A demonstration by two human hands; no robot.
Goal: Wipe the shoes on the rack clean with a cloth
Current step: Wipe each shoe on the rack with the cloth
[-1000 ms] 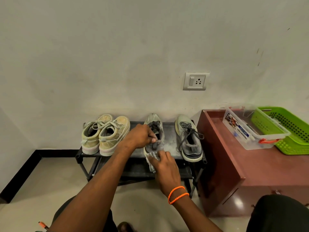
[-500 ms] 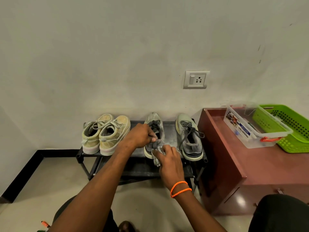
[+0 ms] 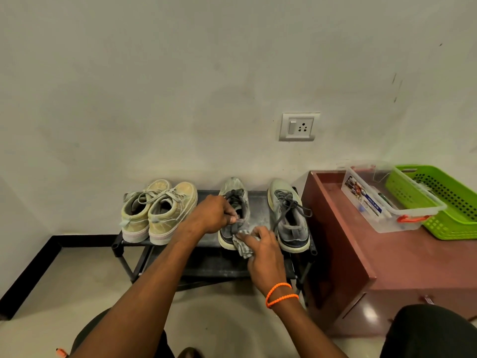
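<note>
Black rack [image 3: 260,200] against pale wall, floor open at 7 o'clock. Left hand [image 3: 214,214] grips grey shoe [image 3: 233,195]; right hand [image 3: 263,251] pinches cloth [image 3: 242,245] at its heel.

Bare rack top [image 3: 258,202] at frame centre separates the grey shoes [image 3: 289,218]; the cabinet [image 3: 335,241] apparently blocks the right side.

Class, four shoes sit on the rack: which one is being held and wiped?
The grey lace-up shoe, third from left: the left hand grips its collar, the right hand presses a checked cloth against its heel.
</note>
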